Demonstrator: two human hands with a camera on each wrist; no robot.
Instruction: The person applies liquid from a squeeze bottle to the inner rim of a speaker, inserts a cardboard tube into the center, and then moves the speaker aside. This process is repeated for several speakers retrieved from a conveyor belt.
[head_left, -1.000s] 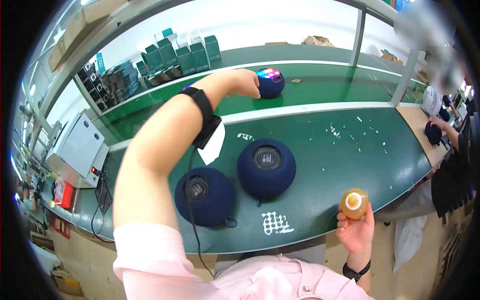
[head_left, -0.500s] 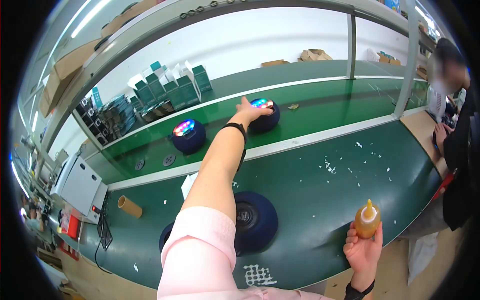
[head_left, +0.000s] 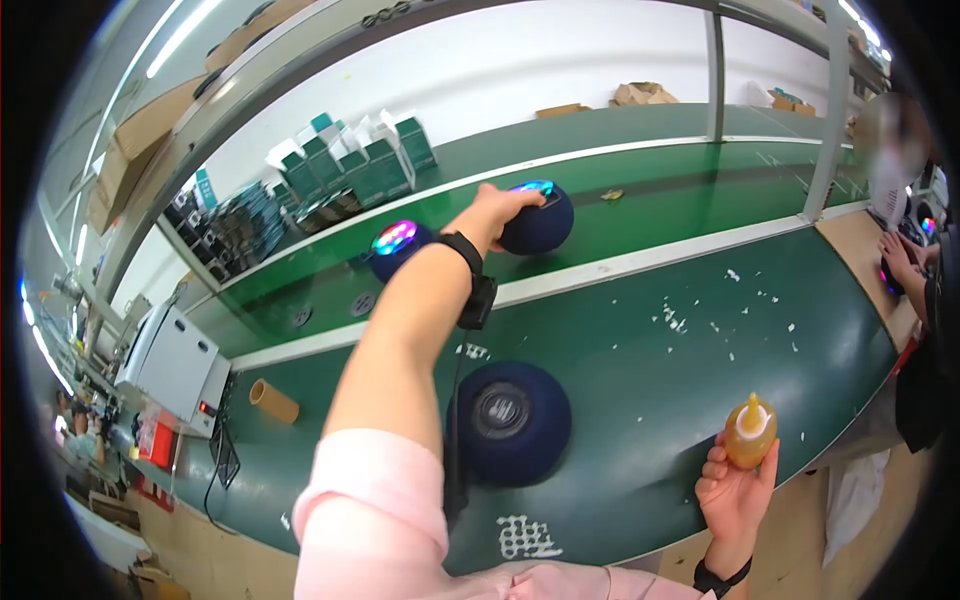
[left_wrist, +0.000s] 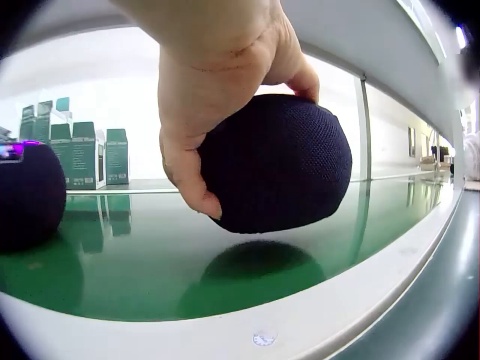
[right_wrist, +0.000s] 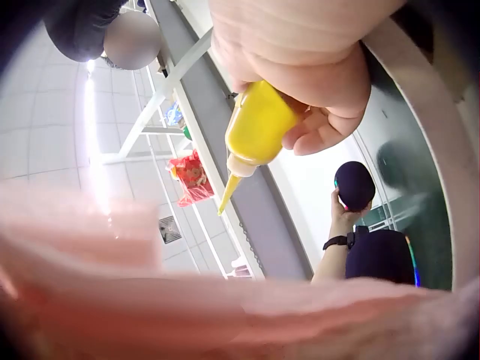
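Note:
My left hand [head_left: 497, 210] grips a round, dark blue fabric speaker [head_left: 545, 230] from above, its top panel lit with colours. The left wrist view shows this speaker [left_wrist: 277, 165] raised off the shiny green surface, with a dark reflection below. Left of it stands a second lit speaker [head_left: 392, 250], partly behind my forearm. Another dark blue speaker [head_left: 530, 445] rests on the near table, its round black base facing up. Out to the right, my right hand [head_left: 735, 495] holds a small squeeze bottle [head_left: 750, 445] of yellowish liquid, its pointed nozzle upward.
Green boxes [head_left: 380, 172] stand on the back shelf. A pale rail [head_left: 640, 268] divides the green strip from the near table [head_left: 640, 400]. On the table lie a cardboard tube [head_left: 274, 401], white scraps and a white perforated piece [head_left: 527, 538]. Another person's hands [head_left: 900, 260] work at far right.
My left hand went from the lit speaker's side to a grip over its top, and the speaker has lifted. The head view has shifted; the bottle stays in my right hand, its nozzle now more upright.

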